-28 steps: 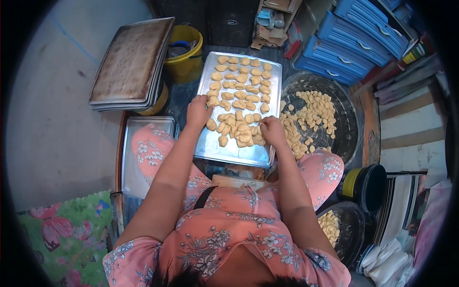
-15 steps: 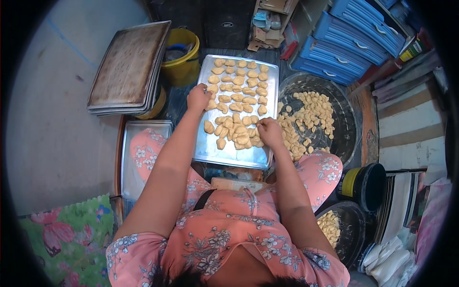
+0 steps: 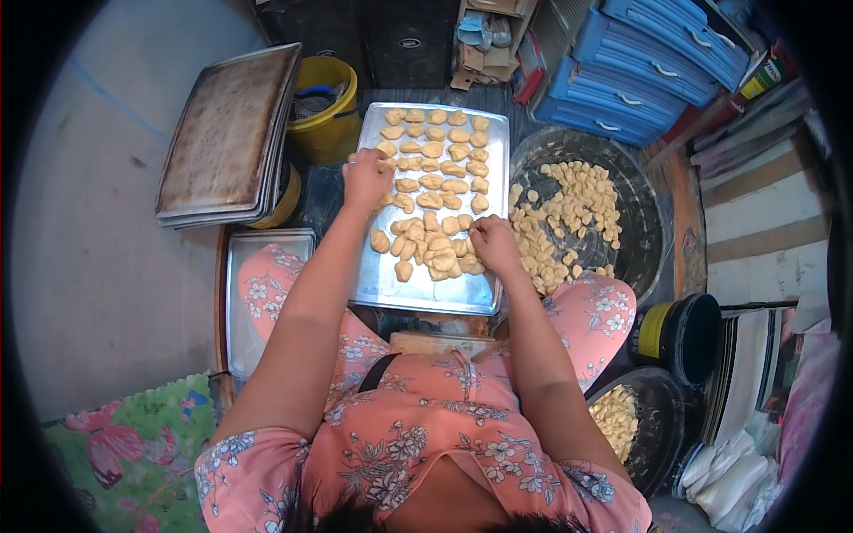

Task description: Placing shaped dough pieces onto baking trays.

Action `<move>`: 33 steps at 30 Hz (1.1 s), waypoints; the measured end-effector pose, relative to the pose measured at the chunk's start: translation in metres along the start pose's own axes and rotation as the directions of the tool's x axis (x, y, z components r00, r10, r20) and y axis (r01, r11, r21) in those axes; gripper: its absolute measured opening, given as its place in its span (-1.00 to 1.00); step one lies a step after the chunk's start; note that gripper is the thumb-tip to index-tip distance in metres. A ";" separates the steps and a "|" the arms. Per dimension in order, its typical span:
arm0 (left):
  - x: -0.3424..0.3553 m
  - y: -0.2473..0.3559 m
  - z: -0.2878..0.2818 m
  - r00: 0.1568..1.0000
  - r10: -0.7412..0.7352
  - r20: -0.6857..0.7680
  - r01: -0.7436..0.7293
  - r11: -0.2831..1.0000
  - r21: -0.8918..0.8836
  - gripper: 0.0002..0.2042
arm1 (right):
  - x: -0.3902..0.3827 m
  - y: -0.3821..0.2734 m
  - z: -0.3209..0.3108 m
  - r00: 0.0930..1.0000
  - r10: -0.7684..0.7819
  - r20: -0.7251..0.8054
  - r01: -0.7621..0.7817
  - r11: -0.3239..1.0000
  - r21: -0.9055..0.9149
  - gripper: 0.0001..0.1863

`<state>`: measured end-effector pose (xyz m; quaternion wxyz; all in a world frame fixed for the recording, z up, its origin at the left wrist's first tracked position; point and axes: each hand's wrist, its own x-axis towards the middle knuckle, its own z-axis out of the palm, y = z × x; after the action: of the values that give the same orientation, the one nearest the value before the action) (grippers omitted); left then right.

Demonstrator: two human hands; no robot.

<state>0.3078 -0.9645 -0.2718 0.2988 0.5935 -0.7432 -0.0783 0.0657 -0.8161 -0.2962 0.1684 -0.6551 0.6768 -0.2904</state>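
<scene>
A grey wall runs down the left of the room, with a stack of dark baking trays and a yellow bucket near it, and blue drawers at the far right. In front of the seated person is a silver tray. Small dough pieces lie in loose rows from its far edge to past its middle, and a heap sits nearer the near edge. Against the tray's right edge stands a black basin with more pieces.

The left hand is at the tray's left edge, fingers curled down over the row ends; whether it grips a piece cannot be told. The right hand is at the right edge beside the heap, fingertips drawn close together, their contents hidden.

Good handling here probably means a light pinch, so the soft-looking pieces keep their shape, lifting one at a time from the heap's rim, and leaving even gaps so neighbours do not stick.
</scene>
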 end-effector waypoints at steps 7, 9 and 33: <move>-0.007 0.008 0.010 0.951 0.224 0.213 -0.240 0.970 0.048 -0.82 | 0.002 -0.004 0.002 1.000 -0.017 -0.006 0.017 1.000 0.009 -0.78; -0.006 0.002 0.012 0.951 0.270 0.153 -0.285 0.954 0.090 -0.81 | 0.003 -0.003 0.005 0.999 -0.030 -0.011 0.030 1.000 0.011 -0.80; -0.041 0.052 0.021 0.826 0.488 0.282 -0.508 0.861 0.000 -0.85 | 0.005 -0.005 0.003 0.990 0.143 0.015 -0.144 0.987 0.067 -0.72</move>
<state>0.2578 -0.9164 -0.2790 0.1814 0.3734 -0.9084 -0.0503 0.0713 -0.8214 -0.2946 0.2144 -0.6002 0.7111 -0.2969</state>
